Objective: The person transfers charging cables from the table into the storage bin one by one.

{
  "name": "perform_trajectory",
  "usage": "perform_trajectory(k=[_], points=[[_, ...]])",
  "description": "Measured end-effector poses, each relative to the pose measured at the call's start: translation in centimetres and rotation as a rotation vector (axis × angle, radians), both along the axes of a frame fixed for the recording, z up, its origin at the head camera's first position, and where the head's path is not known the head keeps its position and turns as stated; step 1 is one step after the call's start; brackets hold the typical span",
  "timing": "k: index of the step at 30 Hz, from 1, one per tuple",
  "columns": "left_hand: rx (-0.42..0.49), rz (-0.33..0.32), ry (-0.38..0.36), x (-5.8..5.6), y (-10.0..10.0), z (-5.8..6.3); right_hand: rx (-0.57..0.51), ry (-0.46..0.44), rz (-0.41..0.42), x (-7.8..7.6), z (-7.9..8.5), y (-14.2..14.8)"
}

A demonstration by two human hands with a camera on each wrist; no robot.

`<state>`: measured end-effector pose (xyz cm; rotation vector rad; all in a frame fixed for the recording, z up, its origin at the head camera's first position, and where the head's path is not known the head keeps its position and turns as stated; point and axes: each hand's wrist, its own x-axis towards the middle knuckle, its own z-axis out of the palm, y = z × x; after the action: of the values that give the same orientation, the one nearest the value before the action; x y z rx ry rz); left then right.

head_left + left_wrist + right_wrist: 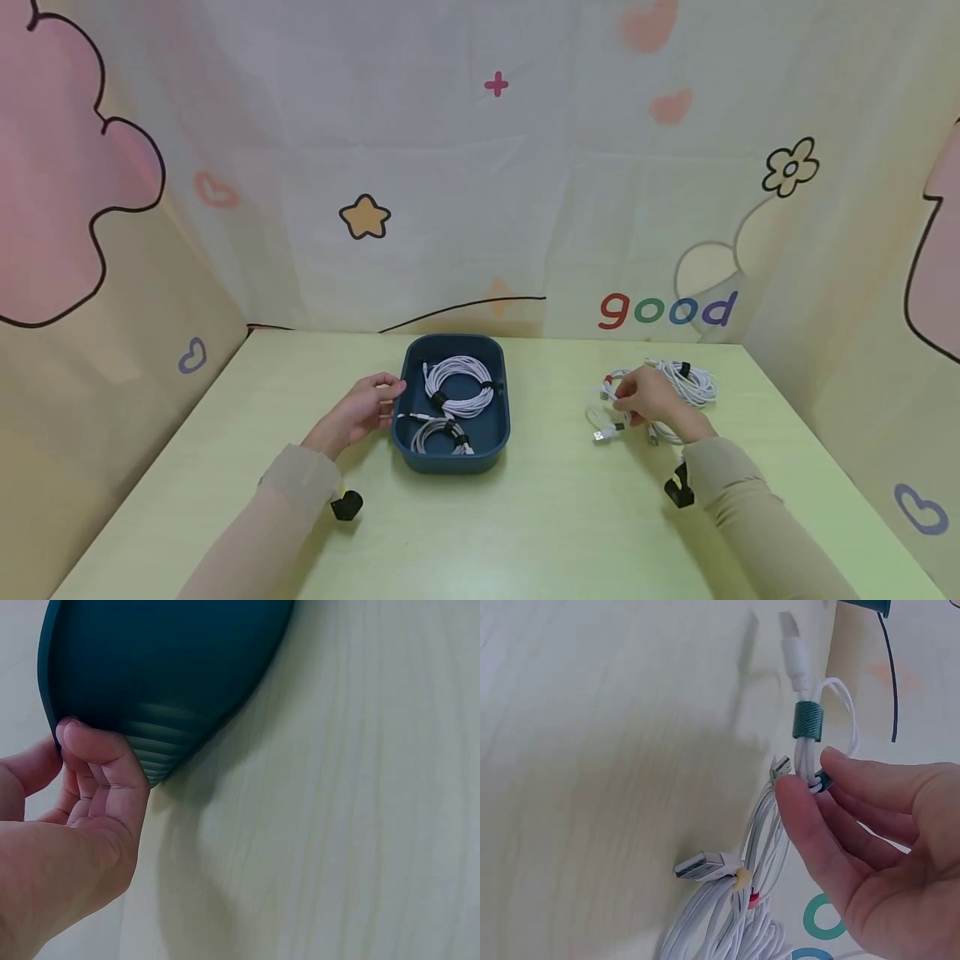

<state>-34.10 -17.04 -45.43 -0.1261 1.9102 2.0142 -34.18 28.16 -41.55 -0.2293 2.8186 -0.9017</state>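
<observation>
My left hand grips the rim of a dark blue plastic bin at its left side, with fingers against the ribbed outer wall in the left wrist view. Two coiled cables lie inside the bin: a larger white coil with black ties, and a smaller white-grey coil nearer the front. To the right, my right hand pinches a white USB cable between thumb and index finger. This cable is bundled with a dark green strap, and its plug points away from the hand.
Several more bundled white cables lie beside and beyond my right hand. One bundle shows a large USB plug and a red band. The pale wooden table ends at a printed curtain at the back.
</observation>
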Motion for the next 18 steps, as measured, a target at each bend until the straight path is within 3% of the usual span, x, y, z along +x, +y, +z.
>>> perform_trajectory(k=[18], points=[[0.015,-0.002,0.004,0.0,0.0,-0.2,-0.074,-0.04,-0.007,-0.4,2.4,-1.5]])
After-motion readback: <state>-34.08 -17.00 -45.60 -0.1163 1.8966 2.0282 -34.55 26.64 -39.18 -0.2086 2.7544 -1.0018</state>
